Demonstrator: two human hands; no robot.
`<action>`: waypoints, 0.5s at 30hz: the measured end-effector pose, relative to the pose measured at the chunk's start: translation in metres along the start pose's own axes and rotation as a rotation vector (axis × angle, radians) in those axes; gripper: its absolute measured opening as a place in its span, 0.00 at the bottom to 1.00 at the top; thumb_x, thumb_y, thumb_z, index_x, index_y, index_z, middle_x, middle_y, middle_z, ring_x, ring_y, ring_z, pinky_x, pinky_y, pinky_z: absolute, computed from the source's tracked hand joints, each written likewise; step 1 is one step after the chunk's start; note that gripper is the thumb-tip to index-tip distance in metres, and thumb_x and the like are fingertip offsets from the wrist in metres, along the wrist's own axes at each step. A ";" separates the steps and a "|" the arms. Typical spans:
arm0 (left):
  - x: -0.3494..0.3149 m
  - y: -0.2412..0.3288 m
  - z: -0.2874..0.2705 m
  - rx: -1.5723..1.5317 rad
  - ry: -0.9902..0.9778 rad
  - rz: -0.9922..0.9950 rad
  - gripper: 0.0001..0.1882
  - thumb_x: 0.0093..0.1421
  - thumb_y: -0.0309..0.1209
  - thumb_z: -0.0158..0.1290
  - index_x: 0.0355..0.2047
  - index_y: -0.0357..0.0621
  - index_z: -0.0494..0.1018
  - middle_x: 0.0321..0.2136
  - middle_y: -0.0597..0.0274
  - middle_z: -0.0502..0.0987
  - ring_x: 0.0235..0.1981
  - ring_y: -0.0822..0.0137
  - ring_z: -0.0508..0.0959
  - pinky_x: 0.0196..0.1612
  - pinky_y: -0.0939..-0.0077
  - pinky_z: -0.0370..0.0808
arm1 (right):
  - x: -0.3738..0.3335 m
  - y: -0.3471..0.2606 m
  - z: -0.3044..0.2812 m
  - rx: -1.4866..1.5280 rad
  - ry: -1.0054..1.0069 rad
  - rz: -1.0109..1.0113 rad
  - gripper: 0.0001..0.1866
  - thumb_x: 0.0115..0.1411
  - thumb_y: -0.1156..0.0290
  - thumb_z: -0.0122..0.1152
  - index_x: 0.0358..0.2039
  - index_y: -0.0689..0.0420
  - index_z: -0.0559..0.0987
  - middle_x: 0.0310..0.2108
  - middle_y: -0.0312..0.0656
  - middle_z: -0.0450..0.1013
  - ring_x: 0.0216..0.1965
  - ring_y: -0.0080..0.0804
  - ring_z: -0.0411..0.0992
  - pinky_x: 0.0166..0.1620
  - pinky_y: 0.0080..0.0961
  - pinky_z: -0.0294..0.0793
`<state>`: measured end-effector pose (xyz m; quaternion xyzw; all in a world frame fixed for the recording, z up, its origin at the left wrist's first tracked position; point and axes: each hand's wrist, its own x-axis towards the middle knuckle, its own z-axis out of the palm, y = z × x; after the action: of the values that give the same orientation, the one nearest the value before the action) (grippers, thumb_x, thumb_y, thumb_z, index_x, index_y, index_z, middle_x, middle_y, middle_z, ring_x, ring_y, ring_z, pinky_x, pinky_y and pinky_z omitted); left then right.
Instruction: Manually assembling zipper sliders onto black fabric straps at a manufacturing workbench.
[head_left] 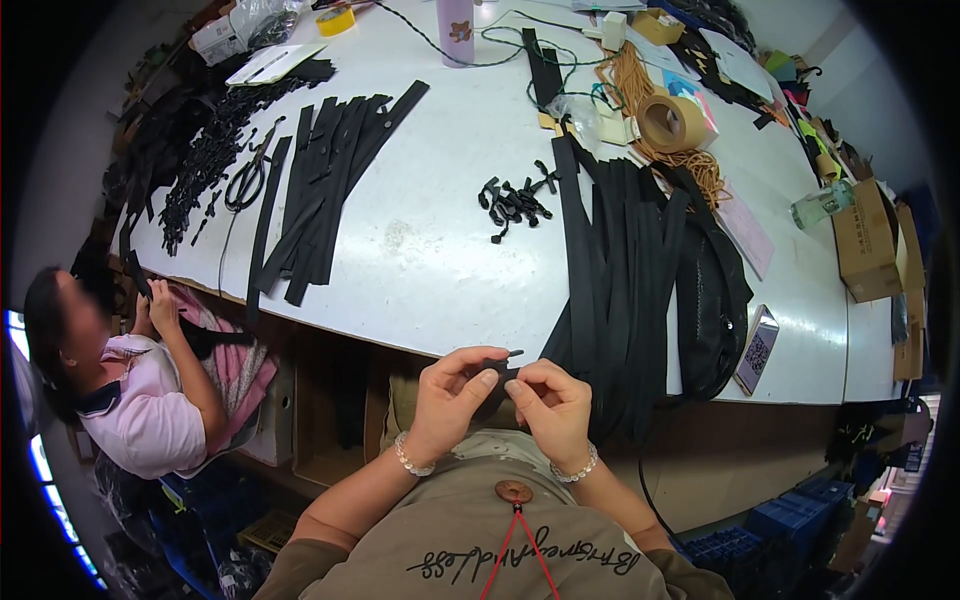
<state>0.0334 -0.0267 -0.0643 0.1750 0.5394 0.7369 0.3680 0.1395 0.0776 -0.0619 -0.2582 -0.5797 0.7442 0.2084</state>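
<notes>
Close to my body, at the table's front edge, both hands are closed around a dark strip point(500, 378). My left hand point(458, 393) pinches it between thumb and fingers, and a short narrow black end point(516, 353) sticks out above the fingertips. My right hand point(549, 400) pinches the same strip from the other side, thumb against forefinger. The fingers cover most of it. On the table ahead lies a small pile of black pieces point(515, 203) that look like zipper pulls. Long flat black strips point(620, 280) are heaped to the right and hang over the edge.
More black strips point(335, 185), scissors point(247, 182) and a long heap of small black pieces point(195, 170) lie to the left. Behind the right heap are a tape roll point(671, 124) and tan cord. A phone point(757, 350) rests at right. A co-worker point(150, 385) sits left, handling black material.
</notes>
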 end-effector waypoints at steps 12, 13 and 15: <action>0.002 0.004 -0.004 -0.334 -0.072 -0.287 0.11 0.58 0.29 0.53 0.38 0.34 0.73 0.30 0.64 0.77 0.30 0.77 0.75 0.36 0.84 0.73 | 0.005 -0.005 -0.002 0.302 -0.157 0.133 0.02 0.56 0.80 0.57 0.27 0.64 0.74 0.23 0.29 0.68 0.24 0.10 0.62 0.26 0.10 0.62; 0.003 0.004 -0.005 -0.387 -0.066 -0.338 0.10 0.59 0.29 0.52 0.38 0.35 0.73 0.28 0.64 0.77 0.29 0.77 0.75 0.34 0.84 0.73 | 0.006 -0.005 -0.004 0.301 -0.157 0.133 0.02 0.56 0.80 0.57 0.27 0.64 0.74 0.23 0.29 0.68 0.24 0.10 0.62 0.26 0.10 0.62; 0.004 0.004 -0.006 -0.441 -0.060 -0.390 0.10 0.59 0.28 0.52 0.38 0.35 0.73 0.27 0.64 0.76 0.27 0.77 0.75 0.32 0.84 0.74 | 0.007 -0.002 -0.007 0.233 -0.190 0.106 0.04 0.57 0.80 0.54 0.24 0.63 0.73 0.21 0.28 0.67 0.23 0.10 0.61 0.25 0.09 0.61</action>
<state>0.0256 -0.0286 -0.0633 0.0055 0.3788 0.7463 0.5473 0.1388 0.0878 -0.0624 -0.1909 -0.4921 0.8374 0.1415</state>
